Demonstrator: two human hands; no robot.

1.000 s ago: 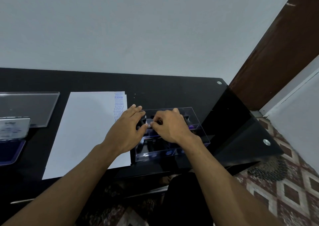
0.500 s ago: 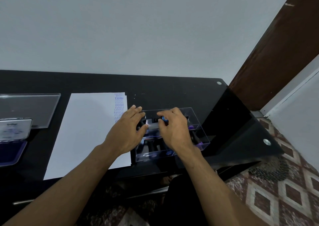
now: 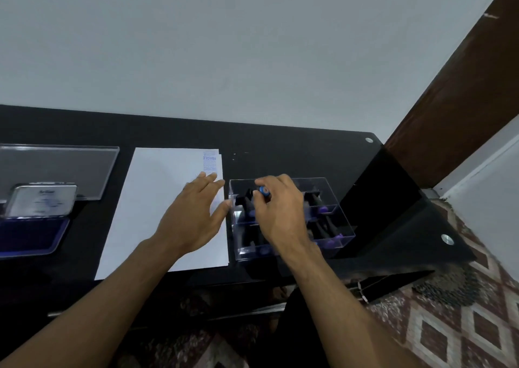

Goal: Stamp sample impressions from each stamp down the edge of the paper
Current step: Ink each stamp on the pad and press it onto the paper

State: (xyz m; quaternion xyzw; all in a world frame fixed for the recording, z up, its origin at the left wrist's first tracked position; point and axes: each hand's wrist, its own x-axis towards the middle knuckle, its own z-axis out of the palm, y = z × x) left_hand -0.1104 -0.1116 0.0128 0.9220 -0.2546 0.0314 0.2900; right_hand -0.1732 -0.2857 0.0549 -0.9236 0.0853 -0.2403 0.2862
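Right hand [image 3: 280, 213] hovers over the clear plastic compartment box [image 3: 331, 199], fingers curled around one black stamp with a blue round end [image 3: 264, 190]. Several more dark stamps with purple bases lie in the box beneath it; their number is hard to count. Just left, the left hand [image 3: 196, 216] rests flat, fingers straight, on one white paper sheet [image 3: 157, 204], below a column of blue impressions [image 3: 210, 162]. Far left sits one open blue ink pad [image 3: 28, 233].

A white paper [image 3: 157, 204] with blue prints [image 3: 210, 161] along its right edge is seen on the glossy black surface [image 3: 280, 148]. A blue-tipped stamp [image 3: 264, 190] is held above a clear box [image 3: 331, 196]. At the left, a dark blue ink pad [image 3: 31, 234] is seen.
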